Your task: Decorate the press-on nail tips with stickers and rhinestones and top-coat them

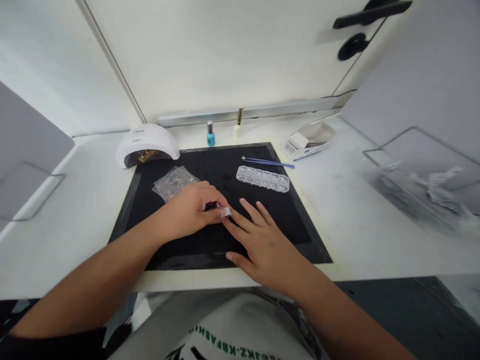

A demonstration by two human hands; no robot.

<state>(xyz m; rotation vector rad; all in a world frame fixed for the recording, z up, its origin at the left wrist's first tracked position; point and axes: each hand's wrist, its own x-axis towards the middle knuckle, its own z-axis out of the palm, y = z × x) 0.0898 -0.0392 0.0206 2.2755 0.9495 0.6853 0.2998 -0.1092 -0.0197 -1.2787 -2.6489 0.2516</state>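
Observation:
My left hand (191, 207) pinches a small white wipe (226, 212) between thumb and fingers and presses it to a fingertip of my right hand. With its fingers spread and palm down, my right hand (268, 245) holds nothing over the black mat (213, 250). Clear sheets of nail stickers (174, 182) lie just beyond my left hand. Past my right fingertips is a clear compartment case (262, 179) with small bits in it. Behind the case lies a slim purple tool (268, 162) with a metal end.
A white nail lamp (150, 142) stands at the mat's far left corner. At the back are a turquoise polish bottle (210, 135) and a pale bottle with a gold cap (237, 125). An opened white box (309, 140) sits right; farther right, a wire rack (416, 130) holds plastic-wrapped items.

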